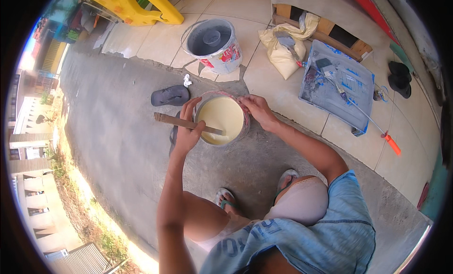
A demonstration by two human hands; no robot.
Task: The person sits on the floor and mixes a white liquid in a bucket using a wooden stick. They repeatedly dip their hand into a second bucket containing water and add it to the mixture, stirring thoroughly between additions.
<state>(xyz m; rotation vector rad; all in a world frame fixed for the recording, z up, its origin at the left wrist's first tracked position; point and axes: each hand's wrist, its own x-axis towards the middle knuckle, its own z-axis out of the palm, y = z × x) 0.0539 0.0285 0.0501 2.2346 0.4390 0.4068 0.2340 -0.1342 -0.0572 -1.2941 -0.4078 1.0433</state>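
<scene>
A round paint can (pixel 246 128) stands on the grey concrete between my hands. It is filled near the top with smooth cream paint (pixel 220 114). My left hand (pixel 188 135) is closed on a flat wooden stick (pixel 172 121), with its fingers against the can's left rim. The stick lies aslant over that rim, and its right end dips into the paint. At the can's upper right, my right hand (pixel 259 111) grips the rim with bent fingers. Part of the can's left side is hidden behind my left hand.
Beyond the can, a white bucket (pixel 226 62) stands on the raised tiled edge. Right of it are a cream sack (pixel 285 62) with a trowel (pixel 287 42) and a grey paint tray (pixel 314 97) holding brushes and an orange-handled roller (pixel 391 144). A dark flip-flop (pixel 170 95) lies left.
</scene>
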